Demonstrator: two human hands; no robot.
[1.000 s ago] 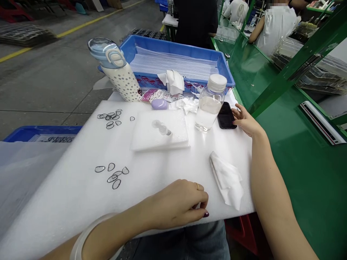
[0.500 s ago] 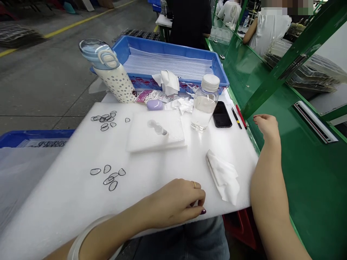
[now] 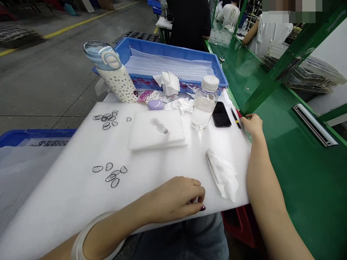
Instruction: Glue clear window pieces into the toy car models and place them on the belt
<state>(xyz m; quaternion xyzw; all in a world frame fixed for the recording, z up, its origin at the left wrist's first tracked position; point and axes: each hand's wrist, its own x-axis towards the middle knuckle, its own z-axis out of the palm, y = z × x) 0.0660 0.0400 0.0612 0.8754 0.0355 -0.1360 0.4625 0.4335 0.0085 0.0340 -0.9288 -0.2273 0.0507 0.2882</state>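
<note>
My left hand (image 3: 180, 198), a ring on one finger, rests on the white foam board (image 3: 67, 202) near its front edge. Its fingers are loosely curled, with nothing visible in them. At the right edge, my right hand (image 3: 253, 124) has its fingertips closed at a slim red pen-like tool (image 3: 239, 113), whose lower part they cover. Beside it lies a thin black-and-yellow tool (image 3: 235, 118). A folded white cloth (image 3: 222, 176) lies between the two arms. Several thin dark rings (image 3: 112, 176) lie in a group at the left, and another group of rings (image 3: 107, 117) lies farther back.
A smaller foam block (image 3: 157, 135) bears small clear round pieces (image 3: 159, 125). Behind stand a clear bottle (image 3: 203, 110), a phone (image 3: 221, 115), a dotted tumbler (image 3: 118, 81) and a blue bin (image 3: 173, 53) of white sheets. A green post (image 3: 267, 88) rises at the right. People sit farther back.
My right hand has moved left from above the green bench to the red tool, and its fingers now meet it. My left hand has stayed in place; the view has shifted slightly.
</note>
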